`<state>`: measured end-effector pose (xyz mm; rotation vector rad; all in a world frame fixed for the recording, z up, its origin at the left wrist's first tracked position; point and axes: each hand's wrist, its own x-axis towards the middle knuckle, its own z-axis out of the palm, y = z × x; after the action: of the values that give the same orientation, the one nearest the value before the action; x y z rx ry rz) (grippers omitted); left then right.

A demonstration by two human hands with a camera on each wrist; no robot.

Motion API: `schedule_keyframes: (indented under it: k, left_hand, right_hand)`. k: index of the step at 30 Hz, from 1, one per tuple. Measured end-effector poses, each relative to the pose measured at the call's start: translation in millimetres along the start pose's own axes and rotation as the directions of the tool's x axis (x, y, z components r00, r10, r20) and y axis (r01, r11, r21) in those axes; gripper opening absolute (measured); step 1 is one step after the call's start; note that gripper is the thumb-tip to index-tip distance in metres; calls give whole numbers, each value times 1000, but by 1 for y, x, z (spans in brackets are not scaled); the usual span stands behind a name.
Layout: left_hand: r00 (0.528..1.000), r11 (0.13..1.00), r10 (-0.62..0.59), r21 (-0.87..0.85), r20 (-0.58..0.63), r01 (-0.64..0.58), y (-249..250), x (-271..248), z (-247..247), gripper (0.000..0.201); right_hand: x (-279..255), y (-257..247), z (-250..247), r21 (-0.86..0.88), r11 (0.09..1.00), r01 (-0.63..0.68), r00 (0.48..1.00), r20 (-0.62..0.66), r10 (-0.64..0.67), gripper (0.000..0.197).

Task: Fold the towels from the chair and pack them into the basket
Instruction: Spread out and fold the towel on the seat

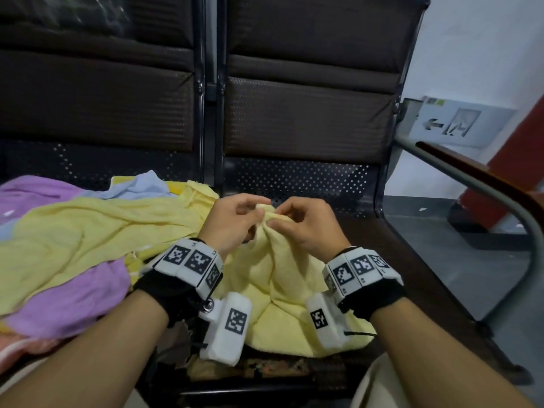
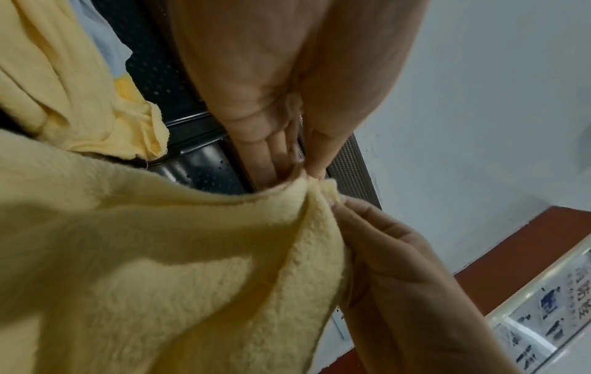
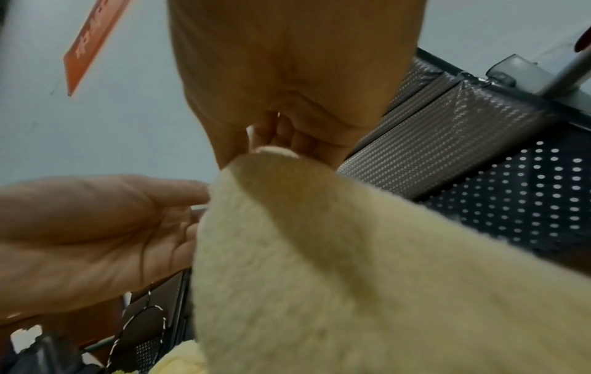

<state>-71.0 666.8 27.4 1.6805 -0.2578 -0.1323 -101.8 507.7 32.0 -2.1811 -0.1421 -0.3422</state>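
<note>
Far left on the chair seat (image 1: 365, 231): loose pile of towels. Purple towel (image 1: 73, 295) at the near left edge, pale blue towel (image 1: 141, 184) crumpled behind it, and a thin yellow towel (image 1: 97, 228) spread over both. A strip of pink cloth shows at the lower left corner; cannot tell if it is a separate towel.

Centre: fleecy yellow towel (image 1: 282, 290) lifted into a peak, its lower part draped toward the near edge of the seat. Left hand (image 1: 232, 222): grip narrow, thumb and fingertips pinching the towel's top edge. Right hand (image 1: 306, 225) just beside it: grip also narrow, pinching the same edge, the two hands almost touching. Left wrist view shows the hemmed edge bunched between both pinches.

Right: bare seat, then a metal armrest (image 1: 482, 184) and a wall sign (image 1: 459, 122). Basket not in view.

Handling, as a judgement: soft, light, limp; no stiffness, so it sags wherever unsupported. Fleece pile should give good friction, little slip. Best held at corners or along the hem, hands sliding apart to tension the edge.

Count: at least four towels visible, two yellow, one purple, one blue. Two hands, both on the one towel.
</note>
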Motion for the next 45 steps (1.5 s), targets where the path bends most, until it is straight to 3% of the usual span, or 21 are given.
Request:
schedule_keyframes:
  k: [8, 14, 19, 22, 25, 28, 31, 32, 35, 38, 40, 42, 45]
  left_hand:
    - [991, 991, -78, -100, 105, 89, 7, -16, -1, 20]
    - [987, 996, -40, -70, 153, 51, 4, -25, -6, 18]
    - [999, 999, 10, 31, 35, -11, -1, -21, -7, 26]
    - [988, 998, 36, 53, -151, -29, -2, -17, -10, 31]
    - [938, 1000, 3, -1, -347, -3, 2, -10, -16, 34]
    - [928, 1000, -24, 5, -372, 28, 7, -10, -19, 36]
    - [931, 997, -35, 46, -363, 56, 12, -12, -23, 33]
    - [932, 997, -21, 65, -361, 48, 15, -12, -25, 33]
    - [963, 979, 68, 202, -261, -14, 21, -19, -31, 28]
    - [984, 918, 180, 358, 4, -169, 30, -35, -36, 51]
    - [951, 861, 236, 412, 199, -299, 37, -45, -43, 65]
    - [905, 834, 229, 408, 358, -372, 41, -52, -51, 65]
    - [862, 753, 184, 496, 473, -433, 40, -57, -56, 39]
  right_hand:
    - [-7, -4, 0, 1, 1000, -13, 998, -69, 13, 21]
    - [-13, -5, -3, 43, 998, -49, 997, -50, 51, 32]
    - [-18, -8, -2, 51, 996, -74, 994, 89, 70, 25]
    - [-18, -10, -5, -175, 984, -18, 987, 157, 46, 18]
    - [-21, -14, -6, -406, 913, 50, 928, 356, 108, 27]
    - [-26, -19, -2, -530, 839, 121, 859, 480, 179, 28]
    - [-28, -30, -4, -575, 806, 143, 875, 454, 168, 25]
    - [-29, -35, -7, -570, 811, 135, 890, 430, 153, 32]
    - [-34, -45, -17, -593, 798, 108, 920, 364, 146, 56]
    - [-42, -57, -25, -635, 769, 80, 930, 324, 171, 27]
    - [-47, -65, -35, -620, 783, 43, 962, 238, 136, 17]
    - [-52, -71, -46, -600, 800, 8, 991, 109, 72, 14]
    - [-59, -72, -59, -533, 846, -10, 1000, -26, -4, 14]
